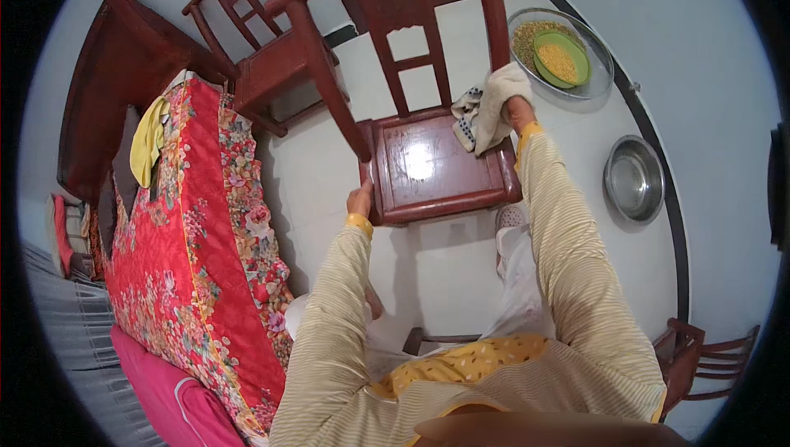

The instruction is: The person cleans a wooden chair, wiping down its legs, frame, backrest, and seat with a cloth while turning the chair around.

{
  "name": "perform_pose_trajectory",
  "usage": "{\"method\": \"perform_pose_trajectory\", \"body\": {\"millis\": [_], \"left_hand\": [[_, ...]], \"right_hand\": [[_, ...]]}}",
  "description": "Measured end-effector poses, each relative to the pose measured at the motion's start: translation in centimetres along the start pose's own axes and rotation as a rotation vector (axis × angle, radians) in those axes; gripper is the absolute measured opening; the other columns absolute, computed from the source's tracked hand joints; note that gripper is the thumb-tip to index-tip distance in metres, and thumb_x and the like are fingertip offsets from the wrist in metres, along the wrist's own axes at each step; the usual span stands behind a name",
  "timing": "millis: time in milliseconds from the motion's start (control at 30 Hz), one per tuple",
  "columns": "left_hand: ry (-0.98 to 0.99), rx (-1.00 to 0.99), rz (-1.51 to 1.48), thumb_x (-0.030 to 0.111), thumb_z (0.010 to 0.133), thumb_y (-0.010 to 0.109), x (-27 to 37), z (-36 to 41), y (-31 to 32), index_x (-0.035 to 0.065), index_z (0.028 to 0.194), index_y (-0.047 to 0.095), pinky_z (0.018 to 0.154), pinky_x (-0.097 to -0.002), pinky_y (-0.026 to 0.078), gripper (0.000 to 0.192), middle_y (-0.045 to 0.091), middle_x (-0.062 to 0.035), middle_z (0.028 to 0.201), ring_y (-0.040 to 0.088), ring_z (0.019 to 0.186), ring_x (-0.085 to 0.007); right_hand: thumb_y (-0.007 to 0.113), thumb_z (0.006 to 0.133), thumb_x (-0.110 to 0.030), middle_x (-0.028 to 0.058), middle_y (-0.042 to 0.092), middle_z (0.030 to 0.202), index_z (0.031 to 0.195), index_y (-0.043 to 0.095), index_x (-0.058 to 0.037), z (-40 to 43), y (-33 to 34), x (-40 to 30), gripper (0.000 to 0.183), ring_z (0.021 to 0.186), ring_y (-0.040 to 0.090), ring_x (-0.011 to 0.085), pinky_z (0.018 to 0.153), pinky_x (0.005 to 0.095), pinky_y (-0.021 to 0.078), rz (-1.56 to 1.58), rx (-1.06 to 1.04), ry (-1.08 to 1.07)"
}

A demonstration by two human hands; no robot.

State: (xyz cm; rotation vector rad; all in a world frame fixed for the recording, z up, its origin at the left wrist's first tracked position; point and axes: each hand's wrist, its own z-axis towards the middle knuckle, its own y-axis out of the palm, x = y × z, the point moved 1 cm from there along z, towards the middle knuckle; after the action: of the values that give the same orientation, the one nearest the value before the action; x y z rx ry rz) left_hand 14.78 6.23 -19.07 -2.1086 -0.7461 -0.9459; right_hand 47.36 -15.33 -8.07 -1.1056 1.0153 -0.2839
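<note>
A reddish-brown lacquered wooden chair [444, 191] stands before me, its seat shining under the light. My left hand [359, 200] grips the left side edge of the seat near its front corner. With my right hand [519, 110] I hold a white cloth [494, 116] with dark spots on part of it. The cloth wraps over most of that hand and hides the fingers. It lies against the foot of the chair's right back post and hangs onto the right rear of the seat.
A red floral-covered bed [210, 249] runs along the left, with a yellow cloth [150, 141] on it. Another wooden chair [271, 73] stands behind. At right are a metal basin [634, 180] and a clear tray [598, 73] holding grains and a green bowl [580, 73] of yellow kernels.
</note>
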Motion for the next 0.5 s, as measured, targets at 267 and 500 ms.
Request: {"method": "perform_pose_trajectory", "body": {"millis": [267,500], "left_hand": [[-0.166,-0.097,-0.107,0.013,0.072,0.071,-9.9,-6.5,-4.3,-0.0078,0.116,0.052,0.080,-0.0334,0.050,0.052,0.064,-0.0157,0.102,0.062,0.089,-0.0233],[-0.266,-0.209,-0.196,0.002,0.074,0.067,-11.3,-18.1,-5.9,-0.0043,0.125,0.044,0.081,-0.0374,0.052,0.057,0.061,-0.0148,0.110,0.062,0.094,-0.0265]], "right_hand": [[0.061,0.080,-0.036,0.0170,0.068,0.086,0.094,0.067,-0.0046,-0.4,1.2,-6.4,0.034,0.081,0.066,0.0343,0.072,0.0392,0.0533,-0.004,-0.024,0.030],[0.061,0.081,-0.035,0.0171,0.068,0.087,0.095,0.067,-0.0043,-3.9,1.6,-10.2,0.034,0.081,0.067,0.0341,0.072,0.0389,0.0534,-0.011,-0.051,0.062]]}}
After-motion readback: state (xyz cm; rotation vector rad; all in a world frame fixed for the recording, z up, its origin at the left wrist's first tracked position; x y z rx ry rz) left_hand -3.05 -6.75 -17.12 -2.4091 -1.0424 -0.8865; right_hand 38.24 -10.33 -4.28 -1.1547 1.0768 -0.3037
